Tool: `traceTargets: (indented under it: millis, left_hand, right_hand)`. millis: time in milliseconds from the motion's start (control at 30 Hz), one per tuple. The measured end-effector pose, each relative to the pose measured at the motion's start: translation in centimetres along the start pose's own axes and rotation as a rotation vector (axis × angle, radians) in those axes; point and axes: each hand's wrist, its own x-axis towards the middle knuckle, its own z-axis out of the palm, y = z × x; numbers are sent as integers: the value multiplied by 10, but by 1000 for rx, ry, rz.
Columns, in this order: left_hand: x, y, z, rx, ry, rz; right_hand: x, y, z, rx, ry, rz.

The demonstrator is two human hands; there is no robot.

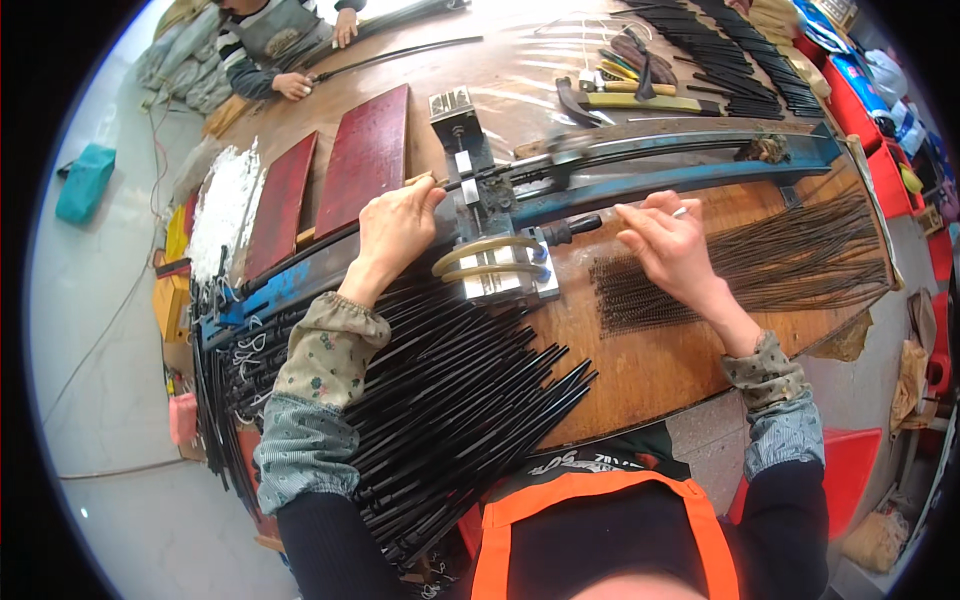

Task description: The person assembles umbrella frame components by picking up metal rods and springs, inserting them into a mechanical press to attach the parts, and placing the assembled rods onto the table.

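My left hand (400, 222) is closed at the left side of a metal clamping fixture (472, 190), its fingertips beside a thin dark rod that runs through it. What those fingers grip, if anything, is hidden. To the right of a black-handled lever (574, 229), my right hand (668, 245) hovers over wires with its fingers drawn together; nothing nameable shows in them. The fixture sits on a long blue steel rail (640, 187). Yellowish hoses (490, 255) loop over a silver block at its near end. A dark part (568, 160) on the rail is blurred.
Many black rods (450, 385) are heaped at the near left. Thin brown spiral wires (760, 260) lie at right. Two red boards (362, 155) stand beyond my left hand. A hammer and pliers (640, 90) lie farther back. Across the table, another person's hands (293, 85) handle a rod.
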Motion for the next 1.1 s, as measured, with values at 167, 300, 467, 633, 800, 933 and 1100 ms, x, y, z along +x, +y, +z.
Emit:
traceTargets:
  millis: [167,300,467,633,800,933,1100]
  left_hand:
    - [-6,-1,1,-30,48,32]
    - [-16,0,3,-23,118,62]
    - [-19,-3,12,-13,181,147]
    - [-1,-25,8,95,313,396]
    - [-13,-135,3,193,361,516]
    - [-23,-100,7,344,431,290]
    - [-124,-23,-11,22,128,169]
  right_hand:
    - [8,-20,10,37,-39,36]
    - [9,-26,39,381,-40,67]
    - [7,-17,40,555,-90,137]
    - [-44,-7,5,-6,-575,8]
    - [-80,-25,16,170,-351,-45]
    - [-67,-28,30,155,-326,34]
    - [-71,-16,27,227,-459,91]
